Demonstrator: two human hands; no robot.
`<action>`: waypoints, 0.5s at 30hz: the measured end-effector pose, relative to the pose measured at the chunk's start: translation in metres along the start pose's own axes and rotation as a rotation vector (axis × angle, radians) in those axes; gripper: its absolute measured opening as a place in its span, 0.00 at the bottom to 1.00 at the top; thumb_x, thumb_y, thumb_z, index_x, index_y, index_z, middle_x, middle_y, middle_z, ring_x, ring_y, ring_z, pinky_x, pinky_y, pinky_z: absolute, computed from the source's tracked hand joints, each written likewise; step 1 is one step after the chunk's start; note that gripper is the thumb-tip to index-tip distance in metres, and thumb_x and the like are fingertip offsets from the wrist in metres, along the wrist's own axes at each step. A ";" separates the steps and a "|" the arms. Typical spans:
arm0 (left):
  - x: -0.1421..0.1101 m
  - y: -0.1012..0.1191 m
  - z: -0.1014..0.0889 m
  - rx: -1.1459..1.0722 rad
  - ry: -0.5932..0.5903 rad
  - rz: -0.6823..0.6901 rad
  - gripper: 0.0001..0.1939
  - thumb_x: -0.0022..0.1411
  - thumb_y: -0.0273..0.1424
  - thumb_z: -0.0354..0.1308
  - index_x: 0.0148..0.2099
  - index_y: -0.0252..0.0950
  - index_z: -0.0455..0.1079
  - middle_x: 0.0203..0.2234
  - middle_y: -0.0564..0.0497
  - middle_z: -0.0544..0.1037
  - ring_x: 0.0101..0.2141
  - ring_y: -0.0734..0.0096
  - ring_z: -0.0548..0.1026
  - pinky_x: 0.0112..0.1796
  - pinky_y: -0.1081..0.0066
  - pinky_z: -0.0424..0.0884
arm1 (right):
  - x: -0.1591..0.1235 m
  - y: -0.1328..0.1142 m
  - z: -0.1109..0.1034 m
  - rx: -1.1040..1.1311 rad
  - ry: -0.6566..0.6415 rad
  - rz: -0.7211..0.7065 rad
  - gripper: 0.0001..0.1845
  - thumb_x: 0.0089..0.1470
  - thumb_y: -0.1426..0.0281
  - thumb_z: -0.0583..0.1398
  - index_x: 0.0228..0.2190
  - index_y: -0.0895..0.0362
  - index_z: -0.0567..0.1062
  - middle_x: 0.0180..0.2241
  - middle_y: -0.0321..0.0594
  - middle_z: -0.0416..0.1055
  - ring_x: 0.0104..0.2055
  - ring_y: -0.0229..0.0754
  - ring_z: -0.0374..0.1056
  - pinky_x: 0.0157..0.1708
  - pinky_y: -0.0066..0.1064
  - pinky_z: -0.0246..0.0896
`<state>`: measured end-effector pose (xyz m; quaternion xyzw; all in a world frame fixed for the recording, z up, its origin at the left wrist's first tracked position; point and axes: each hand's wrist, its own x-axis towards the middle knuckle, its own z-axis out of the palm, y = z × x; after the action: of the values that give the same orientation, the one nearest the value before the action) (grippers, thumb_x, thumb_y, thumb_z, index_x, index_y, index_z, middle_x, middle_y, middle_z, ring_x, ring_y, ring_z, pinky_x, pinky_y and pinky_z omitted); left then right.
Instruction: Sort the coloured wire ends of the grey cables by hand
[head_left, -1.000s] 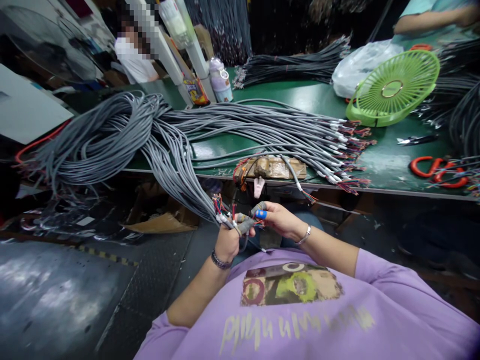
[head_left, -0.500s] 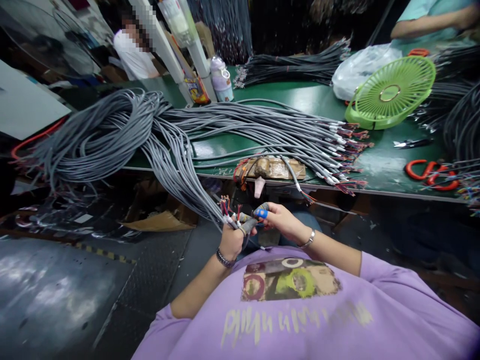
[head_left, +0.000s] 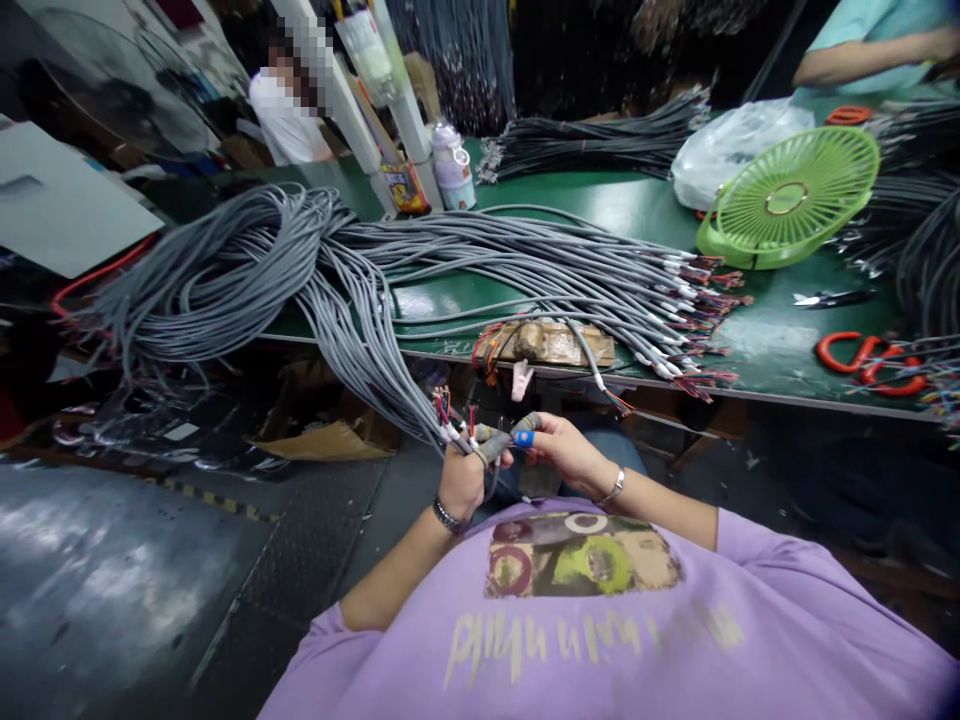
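My left hand is closed around the ends of several grey cables, which hang down from the bench. Bare coloured wire ends stick up above that fist. Close beside it, my right hand is pinched at the tips, touching the left fingers; blue tape wraps one finger, and grey covers sit on other fingertips. The pinch seems to be on thin wires at a cable end, mostly hidden by the fingers. More grey cables lie along the bench, their stripped coloured ends pointing right.
On the green bench are a green fan, a plastic bag, orange-handled scissors, small snips and a bottle. A taped wooden block sits at the front edge. A co-worker's arm shows at upper right.
The view has shifted slightly, so the bench appears a little lower and further right. Both hands stay together at the cable ends, with only slight finger movement.
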<state>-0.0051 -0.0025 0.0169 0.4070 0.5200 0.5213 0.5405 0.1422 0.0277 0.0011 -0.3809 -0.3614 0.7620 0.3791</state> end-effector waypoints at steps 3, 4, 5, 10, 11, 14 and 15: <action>0.003 0.004 -0.001 -0.071 -0.036 -0.043 0.10 0.48 0.33 0.64 0.21 0.34 0.70 0.13 0.54 0.71 0.17 0.76 0.67 0.21 0.75 0.62 | 0.004 0.001 -0.006 0.103 0.022 0.009 0.15 0.39 0.61 0.67 0.24 0.58 0.71 0.19 0.30 0.64 0.20 0.30 0.57 0.23 0.25 0.57; 0.005 0.004 -0.002 -0.095 -0.049 -0.059 0.10 0.47 0.33 0.65 0.21 0.34 0.70 0.13 0.54 0.71 0.17 0.77 0.67 0.21 0.75 0.61 | 0.006 0.001 -0.010 0.139 0.041 0.011 0.16 0.40 0.60 0.67 0.25 0.58 0.72 0.19 0.30 0.65 0.20 0.30 0.58 0.23 0.25 0.57; 0.006 0.005 -0.002 -0.116 -0.066 -0.074 0.10 0.47 0.33 0.65 0.22 0.33 0.70 0.13 0.54 0.71 0.16 0.77 0.67 0.21 0.75 0.61 | 0.008 0.001 -0.013 0.165 0.061 0.013 0.17 0.41 0.58 0.66 0.26 0.58 0.72 0.21 0.31 0.66 0.20 0.30 0.58 0.23 0.25 0.58; 0.017 0.003 -0.007 -0.175 -0.181 -0.100 0.09 0.45 0.33 0.66 0.25 0.33 0.71 0.13 0.53 0.72 0.17 0.77 0.68 0.21 0.75 0.62 | 0.020 0.000 -0.030 0.180 0.080 0.035 0.21 0.47 0.53 0.62 0.31 0.59 0.75 0.24 0.35 0.68 0.22 0.30 0.61 0.24 0.24 0.61; 0.019 0.003 -0.007 -0.184 -0.201 -0.107 0.09 0.45 0.33 0.66 0.26 0.33 0.72 0.13 0.53 0.71 0.17 0.77 0.68 0.21 0.75 0.62 | 0.022 -0.001 -0.032 0.176 0.075 0.042 0.21 0.48 0.52 0.61 0.31 0.59 0.75 0.25 0.36 0.68 0.22 0.30 0.61 0.24 0.24 0.61; 0.025 0.003 -0.006 -0.194 -0.237 -0.130 0.09 0.45 0.34 0.66 0.26 0.33 0.71 0.13 0.53 0.71 0.16 0.76 0.68 0.20 0.75 0.62 | 0.029 -0.007 -0.031 0.180 0.049 0.080 0.22 0.52 0.51 0.58 0.29 0.60 0.74 0.27 0.39 0.71 0.23 0.31 0.63 0.24 0.24 0.61; 0.026 0.004 -0.006 -0.192 -0.244 -0.135 0.09 0.45 0.33 0.66 0.25 0.33 0.71 0.13 0.53 0.71 0.16 0.76 0.67 0.20 0.75 0.62 | 0.032 -0.010 -0.030 0.187 0.027 0.100 0.23 0.53 0.51 0.56 0.29 0.60 0.73 0.28 0.40 0.71 0.23 0.32 0.63 0.24 0.24 0.62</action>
<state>-0.0135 0.0235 0.0163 0.3779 0.4245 0.4778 0.6698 0.1573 0.0673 -0.0134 -0.3719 -0.2642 0.8050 0.3793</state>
